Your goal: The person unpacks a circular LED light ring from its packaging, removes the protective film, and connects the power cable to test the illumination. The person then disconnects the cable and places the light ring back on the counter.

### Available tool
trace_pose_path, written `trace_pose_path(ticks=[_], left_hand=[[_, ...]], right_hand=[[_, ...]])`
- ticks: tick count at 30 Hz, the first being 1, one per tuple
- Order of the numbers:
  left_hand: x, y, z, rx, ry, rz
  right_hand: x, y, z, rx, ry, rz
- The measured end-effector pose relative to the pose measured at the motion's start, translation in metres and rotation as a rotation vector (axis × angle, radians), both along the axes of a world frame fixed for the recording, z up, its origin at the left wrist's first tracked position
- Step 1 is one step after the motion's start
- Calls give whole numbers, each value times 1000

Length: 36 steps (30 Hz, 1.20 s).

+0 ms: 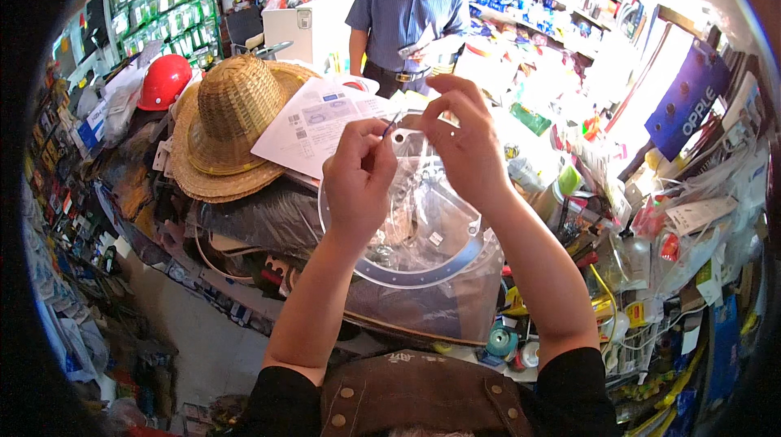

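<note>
My left hand (360,172) is raised over the counter, thumb and fingertips pinched on a small thin dark piece (392,124). Just beside it, my right hand (465,137) has its thumb and index finger bent toward each other. Anything between those right fingertips is too small to make out. Beneath both hands lies a clear round fitting with a blue-grey curved rim (423,276), loosely covered by clear plastic wrapping. A small white round part with a dark hole (399,137) shows between the hands.
Left of my hands, straw hats (236,115) sit near a printed sheet (313,124) and a red hard hat (165,81). Across the counter stands a person in a blue shirt (407,18), holding papers. Packaged goods and a yellow cable (602,290) crowd the right side.
</note>
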State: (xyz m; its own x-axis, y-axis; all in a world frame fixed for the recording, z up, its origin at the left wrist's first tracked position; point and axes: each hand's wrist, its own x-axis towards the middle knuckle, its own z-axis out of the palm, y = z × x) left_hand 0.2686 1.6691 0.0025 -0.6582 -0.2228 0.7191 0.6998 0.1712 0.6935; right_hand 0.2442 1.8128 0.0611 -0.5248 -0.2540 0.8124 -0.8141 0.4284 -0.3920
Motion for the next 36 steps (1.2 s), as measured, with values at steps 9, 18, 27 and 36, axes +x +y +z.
trace_pose_path(ticks=[9, 18, 27, 36], left_hand=[[-1, -1, -5, 103, 72, -75], [11, -25, 24, -75, 87, -36], [26, -61, 153, -448, 361, 256], [27, -54, 93, -302, 42, -98]], right_hand=[[11, 40, -2, -202, 25, -20], [55, 78, -68, -185, -189, -28], [95, 54, -5, -1066, -854, 986], [133, 28, -75, -942, -1178, 1037]])
